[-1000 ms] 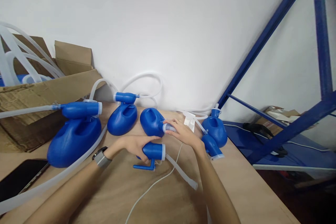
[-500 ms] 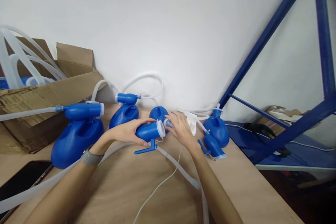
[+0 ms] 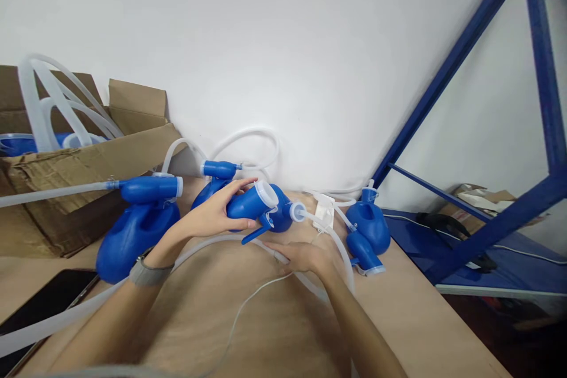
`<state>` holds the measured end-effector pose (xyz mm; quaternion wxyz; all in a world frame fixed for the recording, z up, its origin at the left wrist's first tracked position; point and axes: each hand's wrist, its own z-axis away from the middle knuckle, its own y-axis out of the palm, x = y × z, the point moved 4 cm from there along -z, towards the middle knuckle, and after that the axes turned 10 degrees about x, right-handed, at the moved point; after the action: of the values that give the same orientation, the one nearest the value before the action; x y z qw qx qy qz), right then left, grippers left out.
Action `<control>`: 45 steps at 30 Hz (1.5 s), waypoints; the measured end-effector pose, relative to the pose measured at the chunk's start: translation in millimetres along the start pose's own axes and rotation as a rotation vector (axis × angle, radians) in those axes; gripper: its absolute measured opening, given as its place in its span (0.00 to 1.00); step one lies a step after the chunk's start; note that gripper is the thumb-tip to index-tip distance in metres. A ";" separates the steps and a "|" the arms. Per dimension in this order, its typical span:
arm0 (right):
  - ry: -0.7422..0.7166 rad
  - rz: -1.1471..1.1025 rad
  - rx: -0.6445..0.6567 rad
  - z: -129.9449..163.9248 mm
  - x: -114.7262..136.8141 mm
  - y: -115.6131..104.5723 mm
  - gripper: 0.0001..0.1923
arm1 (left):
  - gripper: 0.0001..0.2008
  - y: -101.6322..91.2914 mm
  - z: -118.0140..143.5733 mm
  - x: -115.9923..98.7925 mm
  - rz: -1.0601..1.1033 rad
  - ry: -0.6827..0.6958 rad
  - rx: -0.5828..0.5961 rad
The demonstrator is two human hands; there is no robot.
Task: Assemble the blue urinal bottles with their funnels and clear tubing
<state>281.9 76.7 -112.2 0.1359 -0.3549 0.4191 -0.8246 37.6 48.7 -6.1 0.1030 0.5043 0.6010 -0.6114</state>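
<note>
The cup (image 3: pixel 244 207) sat lower and more level a second ago; now the left hand (image 3: pixel 215 211) holds it tilted above the tabletop (image 3: pixel 411 319), fingers clamped round its smooth blue plastic, the pale ring rim (image 3: pixel 266 194) facing up. The right hand (image 3: pixel 306 258) has left the translucent cap (image 3: pixel 297 211) and rests lower, at a frosted tube (image 3: pixel 254 242) (whether its fingers pinch it, I cannot tell). Behind the cup is the rounded blue bottle (image 3: pixel 283 212).

readable text: none | readable labels, signs: none | readable numbers: none
</note>
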 end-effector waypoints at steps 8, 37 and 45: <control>-0.069 -0.029 -0.194 13.3 8.6 -38.6 0.19 | 0.42 -4.6 -2.2 7.2 0.008 -0.049 -0.165; -0.734 -1.250 -1.243 87.7 -48.4 -98.0 0.17 | 0.42 -4.0 -9.8 31.8 0.390 -0.152 -0.293; -0.566 -1.423 -1.000 72.8 -70.4 -92.9 0.16 | 0.43 9.1 -18.5 45.4 0.338 -0.135 -0.153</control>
<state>389.7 127.0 -43.3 -0.4762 -0.7360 0.3608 -0.3184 32.0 83.8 -41.2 0.2822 0.5467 0.5440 -0.5705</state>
